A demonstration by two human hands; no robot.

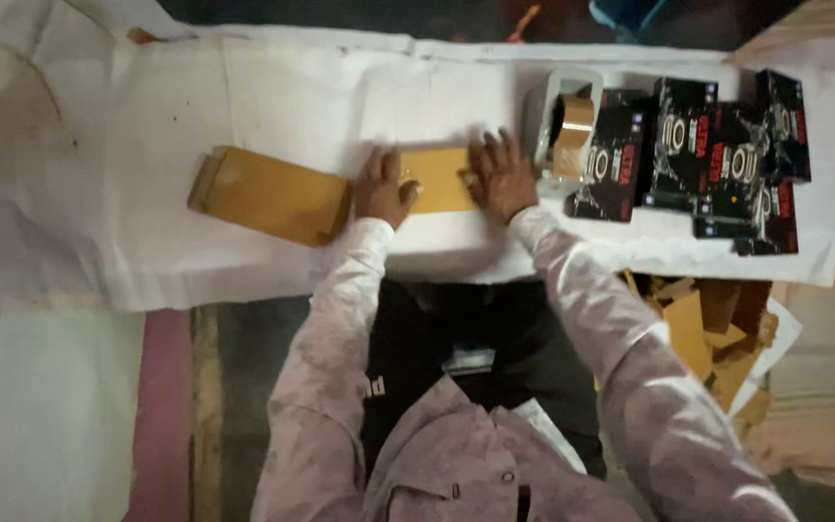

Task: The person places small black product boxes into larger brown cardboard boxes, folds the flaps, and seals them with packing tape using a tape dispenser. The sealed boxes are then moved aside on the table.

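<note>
Between the two hands: a flat brown paper envelope (437,180) lies on the white-covered table (244,97), pinned at both ends.
Left hand: the left hand (382,188) presses palm-down on the envelope's left end, fingers spread flat, gripping nothing, just bearing down.
Right hand: the right hand (501,176) does the same at the right end, fingers splayed and open over the paper; its grip closes round nothing.
Step in hand: by my reading, it's a flattening or creasing of the envelope, both palms holding it square to the table.
Next move calls for: as I judge it, even pressure from both sides so the paper doesn't skid on the white cover.
Just left of the left hand: a second brown paper packet, thicker, with a folded flap (268,193), lies skewed, close to the hand; whether it touches I can't tell.
Right of the right hand: a roll of brown packing tape in a white dispenser (570,124), standing near the fingers.
Far right of the table: a cluster of black cardboard boxes with white ring pictures and red lettering (717,155), overlapping one another.
Below the table edge, right: a heap of brown cardboard scraps (717,338) on the floor.
</note>
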